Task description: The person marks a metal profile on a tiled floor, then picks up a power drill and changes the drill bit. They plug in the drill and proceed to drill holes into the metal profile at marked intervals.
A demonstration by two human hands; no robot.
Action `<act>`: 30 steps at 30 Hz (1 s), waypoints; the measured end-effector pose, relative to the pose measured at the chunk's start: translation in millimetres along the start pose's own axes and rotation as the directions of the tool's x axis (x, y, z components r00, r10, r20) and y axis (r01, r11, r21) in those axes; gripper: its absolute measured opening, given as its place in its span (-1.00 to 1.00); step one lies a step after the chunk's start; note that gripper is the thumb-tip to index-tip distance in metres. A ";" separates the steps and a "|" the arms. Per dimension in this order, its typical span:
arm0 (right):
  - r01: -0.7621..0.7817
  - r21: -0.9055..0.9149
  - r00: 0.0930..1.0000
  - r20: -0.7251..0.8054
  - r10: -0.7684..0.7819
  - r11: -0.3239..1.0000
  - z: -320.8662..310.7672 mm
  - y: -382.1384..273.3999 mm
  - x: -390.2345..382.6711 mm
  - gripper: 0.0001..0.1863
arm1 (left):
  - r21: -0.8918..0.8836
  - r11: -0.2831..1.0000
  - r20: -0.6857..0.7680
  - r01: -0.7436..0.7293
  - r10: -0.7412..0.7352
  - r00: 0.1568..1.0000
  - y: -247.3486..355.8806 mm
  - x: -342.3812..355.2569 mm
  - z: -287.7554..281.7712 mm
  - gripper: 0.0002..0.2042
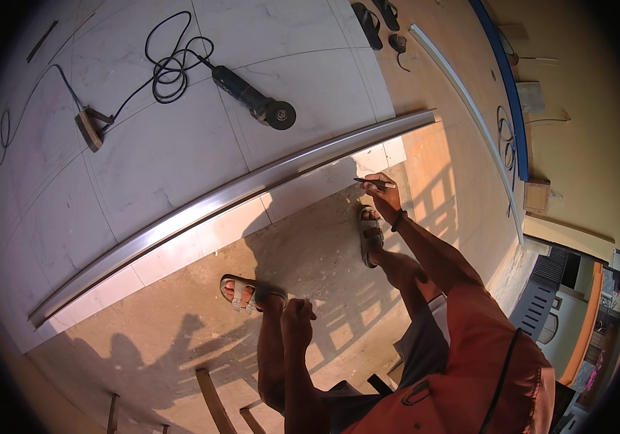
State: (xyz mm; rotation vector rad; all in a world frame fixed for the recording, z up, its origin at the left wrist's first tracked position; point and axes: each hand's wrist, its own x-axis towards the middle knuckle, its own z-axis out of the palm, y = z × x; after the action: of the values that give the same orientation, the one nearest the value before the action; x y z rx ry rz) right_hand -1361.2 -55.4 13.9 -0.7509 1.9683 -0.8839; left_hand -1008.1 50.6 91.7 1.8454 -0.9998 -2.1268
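My right hand holds a thin dark pen just beyond my right sandal, near the strip of white tiles. My left hand hangs curled beside my left leg, near my left sandal; whatever it may hold is hidden. A long metal channel lies along the tile edge ahead of both hands. Beyond it an angle grinder with a black disc rests on marble-look tiles, its black cord loosely coiled.
A power strip sits on the tiles. Another long pale profile runs along the right by a blue bar. Flip-flops lie at the top. Wooden legs stand at the lower left. Bare concrete is underfoot.
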 end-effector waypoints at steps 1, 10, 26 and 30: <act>0.143 0.050 0.989 -0.056 -0.140 0.988 -42.5 41.4 14.0 -0.86 | 0.027 0.999 -0.009 0.017 -0.017 1.000 3.1 -1.6 3.5 -0.73; 0.315 0.086 0.794 -0.570 -0.213 0.945 -207.3 157.3 194.3 -0.93 | 0.140 0.990 -0.284 -0.031 0.070 0.956 61.5 19.9 46.8 -0.87; 0.419 -0.128 0.762 -0.489 -0.425 0.899 -291.3 215.1 352.2 -0.84 | 0.818 0.444 0.049 -0.366 0.580 0.813 129.3 90.8 198.0 -0.84; 0.380 -0.069 0.794 -0.488 -0.363 0.922 -289.9 215.7 352.5 -0.82 | 0.852 0.384 0.108 -0.356 0.535 0.838 112.6 110.6 190.5 -0.87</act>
State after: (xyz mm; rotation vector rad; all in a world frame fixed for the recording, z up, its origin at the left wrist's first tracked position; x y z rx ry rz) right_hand -1816.8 -112.0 -196.0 -0.9897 2.2758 -1.4632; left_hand -1243.7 -20.9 68.3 1.6542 -2.4678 -1.1004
